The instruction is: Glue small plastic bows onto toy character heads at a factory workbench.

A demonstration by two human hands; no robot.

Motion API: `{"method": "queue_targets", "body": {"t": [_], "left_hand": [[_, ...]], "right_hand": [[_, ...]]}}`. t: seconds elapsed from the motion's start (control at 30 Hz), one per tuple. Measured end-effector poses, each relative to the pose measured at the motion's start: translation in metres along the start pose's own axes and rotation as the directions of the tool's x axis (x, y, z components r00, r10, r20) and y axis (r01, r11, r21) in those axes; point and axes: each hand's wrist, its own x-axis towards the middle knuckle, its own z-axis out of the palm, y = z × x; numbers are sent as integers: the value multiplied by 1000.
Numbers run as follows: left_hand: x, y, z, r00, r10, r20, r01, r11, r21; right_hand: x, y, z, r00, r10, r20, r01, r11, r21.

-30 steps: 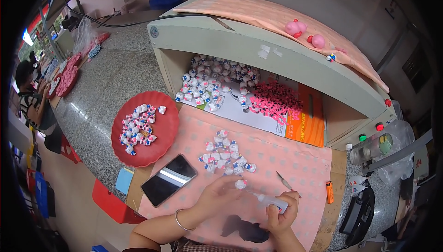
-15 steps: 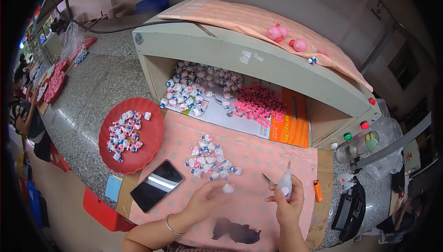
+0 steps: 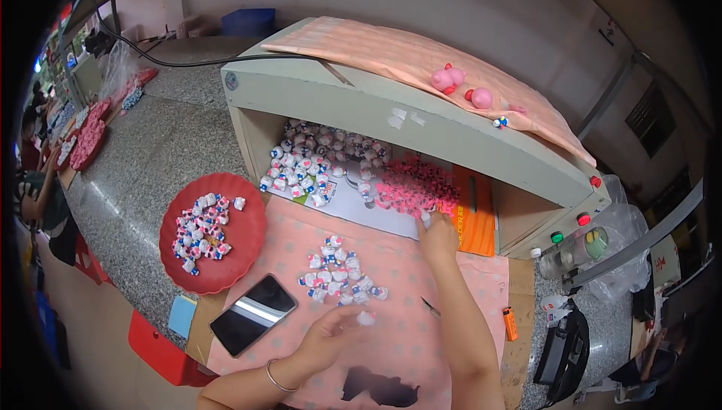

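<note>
My left hand [image 3: 331,338], with a bangle at its wrist, pinches a small white figure [image 3: 366,318] with a pink spot above the mat. My right hand [image 3: 438,236] reaches to the front of the box-like shelf, at the edge of the heap of small pink pieces [image 3: 417,187]. A white bit of the squeeze bottle [image 3: 426,217] shows at its fingers; the rest is hidden by the hand. Between my arms lies a thin dark pointed tool [image 3: 430,306]. Beyond the left hand several white-and-blue figures [image 3: 342,275] lie grouped on the pink mat [image 3: 406,275].
A red scalloped plate [image 3: 244,241] of figures stands left, by a black phone [image 3: 253,314]. More white figures [image 3: 297,169] fill the left of the shelf [image 3: 323,72]. An orange lighter [image 3: 511,323] and a black case [image 3: 568,354] lie right. A dark patch [image 3: 380,387] marks the near mat.
My right hand has moved away from me with the squeeze bottle, from above the mat to the pink heap. My left hand still holds the figure in nearly the same place. The view has shifted slightly.
</note>
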Motion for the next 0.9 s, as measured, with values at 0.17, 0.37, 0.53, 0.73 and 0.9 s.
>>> {"method": "queue_targets", "body": {"t": [0.17, 0.37, 0.53, 0.73, 0.9], "left_hand": [[0, 0, -1, 1000, 1, 4, -1, 1000, 1], [0, 0, -1, 999, 26, 46, -25, 1000, -17], [-1, 0, 4, 998, 32, 45, -32, 999, -7], [-7, 0, 5, 998, -47, 37, 42, 991, 125], [-6, -5, 5, 995, 48, 93, -64, 981, 185]], "right_hand": [[3, -4, -10, 982, 32, 185, -19, 997, -75], [-50, -6, -71, 847, 165, 506, -515, 490, 703], [-115, -21, -111, 791, 157, 591, -610, 266, 746], [-161, -42, -113, 745, 84, 662, -667, 91, 739], [-168, -52, -108, 685, 80, 724, -726, 151, 671]]}}
